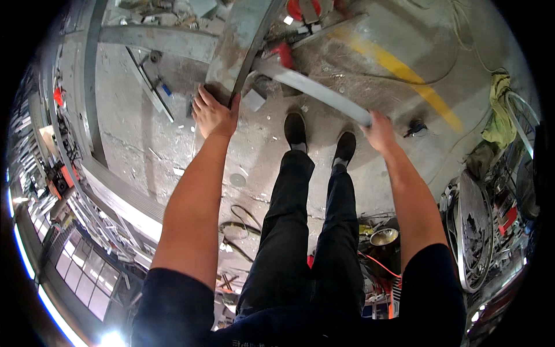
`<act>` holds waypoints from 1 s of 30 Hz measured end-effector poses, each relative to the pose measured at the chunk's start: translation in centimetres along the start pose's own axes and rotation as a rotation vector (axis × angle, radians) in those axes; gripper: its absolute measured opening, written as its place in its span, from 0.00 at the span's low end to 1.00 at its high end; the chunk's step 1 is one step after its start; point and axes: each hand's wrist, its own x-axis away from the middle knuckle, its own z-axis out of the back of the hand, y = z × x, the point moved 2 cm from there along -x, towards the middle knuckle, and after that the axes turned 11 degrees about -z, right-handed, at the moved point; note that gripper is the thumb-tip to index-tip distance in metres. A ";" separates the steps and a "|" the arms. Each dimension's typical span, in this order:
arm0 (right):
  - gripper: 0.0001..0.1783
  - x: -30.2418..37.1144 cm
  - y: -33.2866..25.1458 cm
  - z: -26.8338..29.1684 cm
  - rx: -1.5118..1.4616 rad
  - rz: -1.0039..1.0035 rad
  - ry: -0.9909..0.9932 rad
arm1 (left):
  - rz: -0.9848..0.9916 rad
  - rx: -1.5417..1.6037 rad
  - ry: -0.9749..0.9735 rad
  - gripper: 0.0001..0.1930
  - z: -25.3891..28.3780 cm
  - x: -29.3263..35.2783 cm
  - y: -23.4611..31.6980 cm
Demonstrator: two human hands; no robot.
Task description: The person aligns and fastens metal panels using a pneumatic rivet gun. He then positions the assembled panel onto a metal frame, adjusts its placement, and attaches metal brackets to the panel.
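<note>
My right fingers (374, 122) grip a grey bar (324, 92) (near end). My left fingers (204, 100), spread, touch a steel beam (230, 53).

Bar (318, 91) in right fingers (377, 121); beam (230, 49) ahead

Tally: workshop floor, counts by kind

Hands: two, i.e. one left hand (214, 115) and one right hand (380, 132). Shoes (295, 128): two. Trouser legs (289, 196): two. Dark sleeves (173, 301): two. Grey bar (318, 89) in the right hand: one. Steel beam (234, 52) at the left hand: one. Yellow floor stripe (398, 62): one. Yellow-green cloth (498, 110): one. Round shiny dish (384, 236): one. Scrap pieces (26, 141) at far left: many, too small to count.
</note>
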 end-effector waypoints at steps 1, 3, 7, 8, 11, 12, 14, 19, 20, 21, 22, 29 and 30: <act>0.30 -2.5 -3.9 -0.7 -0.057 -0.035 -0.026 | -0.016 0.010 0.017 0.57 0.2 0.1 0.1; 0.32 -6.9 -12.5 0.0 -0.093 0.060 -0.085 | -0.021 0.003 0.041 0.57 0.3 0.5 -0.2; 0.33 -10.9 -21.3 -0.2 -0.485 0.136 0.033 | -0.040 0.049 0.032 0.55 0.3 -0.5 0.7; 0.33 -10.9 -22.7 0.7 -0.506 0.085 0.017 | -0.033 0.067 0.023 0.55 0.2 -0.4 0.5; 0.38 -9.5 -20.1 -0.5 -0.100 -0.057 -0.028 | 0.002 0.097 0.017 0.55 0.3 0.2 -0.2; 0.38 -9.1 -17.4 -1.9 -0.123 -0.132 -0.004 | -0.007 0.123 0.017 0.56 0.6 0.0 0.0; 0.38 -9.1 -14.4 -4.4 -0.393 -0.430 -0.074 | -0.016 0.139 -0.005 0.55 1.2 -0.3 0.4; 0.37 -9.9 -22.1 -2.9 -1.277 -0.933 -0.435 | -0.019 0.151 0.009 0.55 1.1 0.1 -0.5; 0.38 -10.2 -24.0 -2.8 -1.344 -0.906 -0.479 | -0.033 0.171 0.020 0.55 1.2 0.0 -0.5; 0.39 -11.0 -25.7 -2.7 -1.413 -0.877 -0.521 | -0.026 0.182 0.001 0.55 1.3 -0.2 -0.4; 0.40 -11.6 -26.9 -2.8 -1.482 -0.850 -0.560 | -0.036 0.172 0.011 0.55 1.4 -0.2 -0.3; 0.54 -11.3 -26.7 -1.1 -1.554 -0.601 -0.851 | -0.034 0.208 -0.006 0.56 1.2 -0.4 -0.4; 0.55 -10.1 -25.1 -0.9 -1.349 -0.607 -0.789 | -0.025 0.219 -0.011 0.56 1.3 -0.3 -0.4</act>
